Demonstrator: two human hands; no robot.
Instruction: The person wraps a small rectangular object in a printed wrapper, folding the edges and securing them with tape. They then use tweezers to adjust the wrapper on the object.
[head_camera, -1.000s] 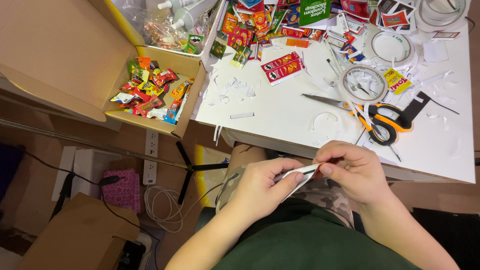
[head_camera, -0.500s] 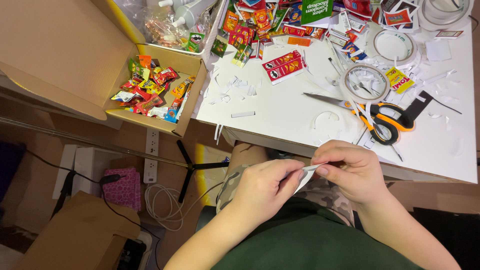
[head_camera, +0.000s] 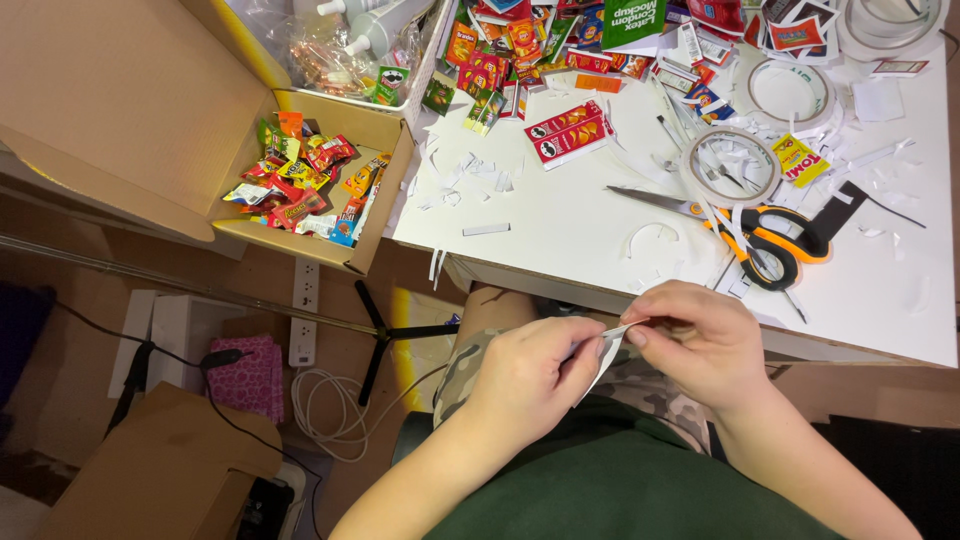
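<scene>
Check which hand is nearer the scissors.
Right. The right hand sits just below the table edge, under the scissors. The left hand is farther off, lower and to the left. Both pinch a paper strip.

white strip mostly behind fingers — tape roll cut off

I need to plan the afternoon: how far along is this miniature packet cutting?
Done: a cardboard box holds a pile of finished mini packets. In hand: left hand and right hand pinch one small white paper piece. Left: many printed packets lie on the white table near the scissors.
</scene>
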